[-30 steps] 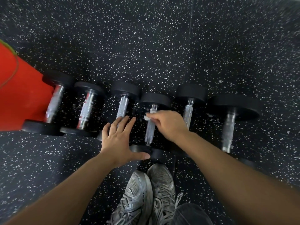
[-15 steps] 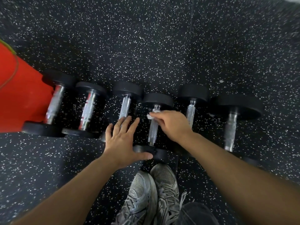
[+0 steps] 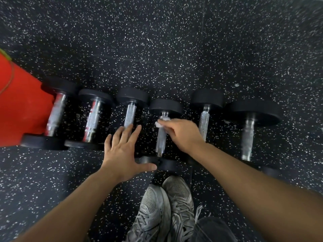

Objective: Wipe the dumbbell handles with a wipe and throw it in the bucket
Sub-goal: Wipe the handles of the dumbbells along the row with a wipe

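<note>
Six dumbbells lie in a row on the speckled floor point(image 3: 174, 41), handles running from 12 to 6 o'clock. The right hand point(image 3: 181, 133) pinches a small white wipe point(image 3: 161, 121) against the far end of the fourth dumbbell handle point(image 3: 161, 138), just below its far weight. The left hand point(image 3: 122, 154) lies flat with fingers spread, empty, over the near end of the third dumbbell point(image 3: 130, 117), its thumb touching the fourth's near weight. A red bucket point(image 3: 19, 105) sits at 9 o'clock, touching the first dumbbell point(image 3: 56, 117). Wide bare floor opens toward 12 o'clock; at 6 o'clock two grey shoes point(image 3: 166, 206) crowd the row. The gaps between handles are narrow. Compared with half a second ago, the wipe is a little nearer the far weight; the left hand is unmoved.
</note>
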`<state>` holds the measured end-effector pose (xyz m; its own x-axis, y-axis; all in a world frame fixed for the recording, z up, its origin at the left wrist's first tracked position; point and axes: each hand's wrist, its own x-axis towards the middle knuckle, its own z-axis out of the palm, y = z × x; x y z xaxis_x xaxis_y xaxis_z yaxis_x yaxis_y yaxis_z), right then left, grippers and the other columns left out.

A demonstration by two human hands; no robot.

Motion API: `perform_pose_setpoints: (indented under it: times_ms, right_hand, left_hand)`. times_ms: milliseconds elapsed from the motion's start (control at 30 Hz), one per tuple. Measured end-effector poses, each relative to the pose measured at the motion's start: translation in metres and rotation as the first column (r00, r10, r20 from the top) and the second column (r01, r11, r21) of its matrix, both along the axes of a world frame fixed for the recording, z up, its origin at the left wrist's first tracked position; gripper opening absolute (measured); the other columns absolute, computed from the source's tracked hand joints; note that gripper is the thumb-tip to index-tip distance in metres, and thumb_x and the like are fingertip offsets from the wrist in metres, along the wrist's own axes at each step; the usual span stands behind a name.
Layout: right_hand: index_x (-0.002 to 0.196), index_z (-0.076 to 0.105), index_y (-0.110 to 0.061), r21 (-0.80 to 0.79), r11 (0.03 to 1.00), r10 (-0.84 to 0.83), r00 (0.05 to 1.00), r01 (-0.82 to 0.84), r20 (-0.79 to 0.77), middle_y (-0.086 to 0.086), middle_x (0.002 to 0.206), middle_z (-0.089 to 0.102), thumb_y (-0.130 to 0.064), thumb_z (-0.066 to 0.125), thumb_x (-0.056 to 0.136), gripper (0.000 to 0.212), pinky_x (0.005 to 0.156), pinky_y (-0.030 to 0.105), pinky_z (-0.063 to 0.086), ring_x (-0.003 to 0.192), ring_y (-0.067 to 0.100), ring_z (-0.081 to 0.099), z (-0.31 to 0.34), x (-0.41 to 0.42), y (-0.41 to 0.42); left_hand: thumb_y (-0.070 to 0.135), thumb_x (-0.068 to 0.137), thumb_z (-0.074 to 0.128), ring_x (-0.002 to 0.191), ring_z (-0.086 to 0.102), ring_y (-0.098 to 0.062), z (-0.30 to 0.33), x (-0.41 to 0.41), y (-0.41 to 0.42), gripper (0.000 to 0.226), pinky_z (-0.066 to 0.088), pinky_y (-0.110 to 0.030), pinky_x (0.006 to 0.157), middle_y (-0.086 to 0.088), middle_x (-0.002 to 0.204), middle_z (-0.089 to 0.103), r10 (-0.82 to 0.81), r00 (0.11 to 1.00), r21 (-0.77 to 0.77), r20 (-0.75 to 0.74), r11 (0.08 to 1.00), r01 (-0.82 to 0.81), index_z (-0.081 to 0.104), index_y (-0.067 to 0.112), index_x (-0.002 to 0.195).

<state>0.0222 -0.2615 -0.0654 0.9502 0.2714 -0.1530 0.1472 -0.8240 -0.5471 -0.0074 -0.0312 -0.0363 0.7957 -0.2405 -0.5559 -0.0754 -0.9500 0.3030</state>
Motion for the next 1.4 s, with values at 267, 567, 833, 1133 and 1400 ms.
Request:
perform_pose_setpoints:
  times_ms: [267, 567, 833, 1133, 1400]
  right_hand:
    - [0.134, 0.06, -0.044, -0.068, 0.889, 0.423, 0.868, -0.453, -0.259, -0.013, 0.125, 0.071, -0.035, 0.048, 0.105, 0.033, 0.087, 0.029, 0.051, 0.112, 0.014, 0.066, 0.011, -0.015, 0.001]
    - [0.127, 0.07, -0.032, 0.254, 0.959, -0.107, 0.99, 0.128, -0.093, -0.031, 0.066, 0.061, -0.026, 0.066, 0.097, 0.031, 0.058, 0.013, 0.04, 0.057, -0.005, 0.056, 0.034, -0.008, -0.071]
    - [0.13, 0.067, -0.035, -0.059, 0.974, -0.224, 0.972, 0.219, -0.078, -0.005, 0.123, 0.073, -0.032, 0.057, 0.102, 0.03, 0.085, 0.028, 0.053, 0.108, 0.014, 0.068, 0.016, 0.009, -0.133]
    - [0.129, 0.067, -0.035, -0.104, 0.994, -0.041, 0.994, 0.031, -0.1, -0.007, 0.124, 0.072, -0.031, 0.054, 0.103, 0.03, 0.088, 0.037, 0.055, 0.11, 0.019, 0.068, 0.006, -0.013, -0.125]
    - [0.13, 0.065, -0.041, -0.068, 0.997, 0.032, 0.99, -0.042, -0.138, -0.011, 0.121, 0.073, -0.036, 0.056, 0.101, 0.03, 0.077, 0.026, 0.056, 0.076, -0.012, 0.062, 0.014, -0.009, -0.133]
  left_hand:
    - [0.096, 0.054, 0.06, 0.155, -0.017, -0.016, -0.001, -0.001, -0.002, 0.143, -0.007, -0.052, 0.126, 0.01, 0.17, -0.018, 0.023, 1.0, -0.018, 0.014, 1.0, -0.023, -0.02, 0.04, 0.158]
    - [0.103, 0.054, 0.039, 0.156, -0.011, -0.014, 0.006, -0.005, -0.072, 0.132, -0.009, -0.046, 0.126, 0.008, 0.172, -0.008, 0.035, 0.994, -0.228, 0.1, 0.974, -0.012, -0.014, 0.044, 0.159]
    - [0.101, 0.062, 0.04, 0.155, -0.019, -0.017, -0.011, 0.001, -0.12, 0.131, -0.011, -0.051, 0.125, -0.001, 0.172, -0.011, -0.051, 0.99, -0.167, 0.134, 0.983, 0.073, -0.018, 0.035, 0.159]
    - [0.106, 0.055, 0.037, 0.152, -0.027, -0.009, -0.023, -0.004, -0.117, 0.138, -0.005, -0.05, 0.127, 0.009, 0.17, -0.017, -0.001, 0.99, -0.172, 0.142, 0.985, 0.026, -0.015, 0.035, 0.16]
    - [0.109, 0.054, 0.032, 0.156, -0.017, -0.013, -0.022, -0.004, -0.116, 0.138, 0.002, -0.049, 0.127, 0.004, 0.172, -0.007, -0.016, 0.98, -0.141, 0.196, 0.989, 0.045, -0.011, 0.034, 0.162]
